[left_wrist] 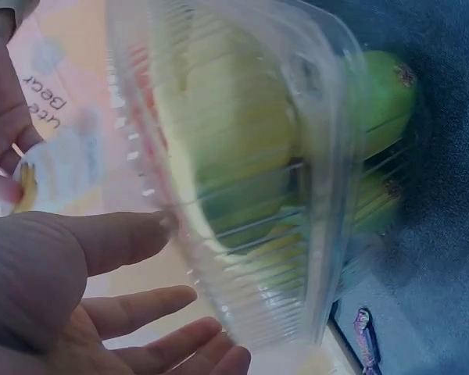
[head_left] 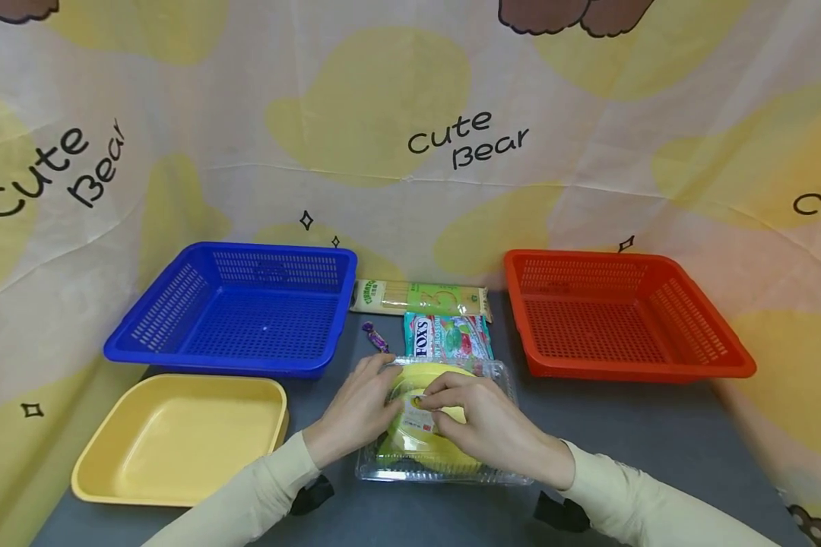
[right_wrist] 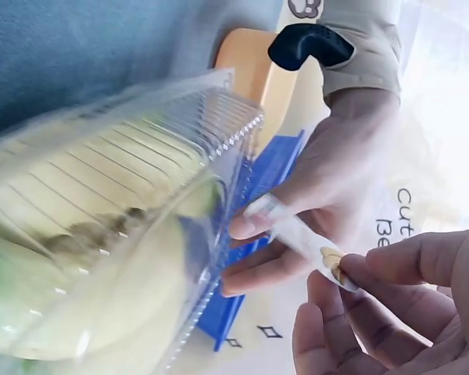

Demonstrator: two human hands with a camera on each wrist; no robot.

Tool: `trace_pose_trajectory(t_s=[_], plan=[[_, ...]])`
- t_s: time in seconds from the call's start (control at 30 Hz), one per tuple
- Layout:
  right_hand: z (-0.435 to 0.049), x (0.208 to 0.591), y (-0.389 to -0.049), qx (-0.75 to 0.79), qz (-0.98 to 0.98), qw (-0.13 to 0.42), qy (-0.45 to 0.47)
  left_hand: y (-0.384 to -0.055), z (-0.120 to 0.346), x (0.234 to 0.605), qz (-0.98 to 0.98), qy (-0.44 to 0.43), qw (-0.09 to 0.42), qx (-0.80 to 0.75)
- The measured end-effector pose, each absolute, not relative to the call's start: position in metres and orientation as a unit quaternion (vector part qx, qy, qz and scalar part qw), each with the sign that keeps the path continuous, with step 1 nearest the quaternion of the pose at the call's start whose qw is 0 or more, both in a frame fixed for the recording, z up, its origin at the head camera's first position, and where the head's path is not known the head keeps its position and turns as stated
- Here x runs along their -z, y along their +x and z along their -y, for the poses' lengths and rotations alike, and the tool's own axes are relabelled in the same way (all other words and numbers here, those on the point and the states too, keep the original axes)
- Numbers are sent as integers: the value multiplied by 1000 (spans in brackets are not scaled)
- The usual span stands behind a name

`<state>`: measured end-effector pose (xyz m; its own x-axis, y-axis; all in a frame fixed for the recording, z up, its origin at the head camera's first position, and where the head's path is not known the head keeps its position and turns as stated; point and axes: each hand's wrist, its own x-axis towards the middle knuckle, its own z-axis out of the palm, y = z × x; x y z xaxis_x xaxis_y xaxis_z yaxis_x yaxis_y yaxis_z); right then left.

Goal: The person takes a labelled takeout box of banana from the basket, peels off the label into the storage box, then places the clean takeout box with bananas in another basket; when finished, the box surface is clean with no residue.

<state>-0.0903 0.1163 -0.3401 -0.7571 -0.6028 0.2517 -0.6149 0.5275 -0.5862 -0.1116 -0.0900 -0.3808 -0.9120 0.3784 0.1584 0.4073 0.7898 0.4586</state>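
Note:
A clear lidded plastic box [head_left: 445, 475] with ribbed sides sits in front of me. Inside are large yellow-green fruits [left_wrist: 242, 148] that look like bananas, with green, brown-tipped ends. My right hand [head_left: 489, 425] pinches a white label [right_wrist: 297, 238] with a yellow picture on it, between thumb and forefinger. The label hangs up over the lid, in line with the yellow fruit in the head view. My left hand [head_left: 359, 406] is at the box's left side, fingers extended and apart, thumb tip right at the lid's edge.
Behind the box lie a FOX'S candy bag [head_left: 448, 336], a noodle pack [head_left: 420, 298] and a purple wrapped candy [head_left: 375, 336]. A blue basket [head_left: 212, 357] and yellow tray [head_left: 283, 425] stand left, a red basket [head_left: 643, 372] right. Patterned cloth [head_left: 376, 106] hangs behind the grey table.

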Motion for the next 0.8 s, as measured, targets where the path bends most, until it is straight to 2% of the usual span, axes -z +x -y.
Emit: trace_pose_trajectory(t_s=[0.1, 0.27, 0.47, 0.6, 0.7, 0.8], plan=[[-111, 336, -94, -350, 870, 10, 348, -109, 98, 373, 944, -198, 39, 261], [-99, 335, -105, -354, 863, 21, 359, -105, 132, 356, 943, -174, 115, 259], [-76, 333, -122, -338, 861, 40, 379, -94, 206, 340, 939, -139, 214, 232], [-55, 329, -130, -342, 855, 15, 390, -88, 257, 340, 941, -116, 263, 179], [-37, 324, -134, -319, 854, -11, 410, -83, 288, 347, 947, -87, 278, 138], [-18, 320, -135, -282, 853, -37, 438, -76, 314, 356, 959, -53, 256, 108]])
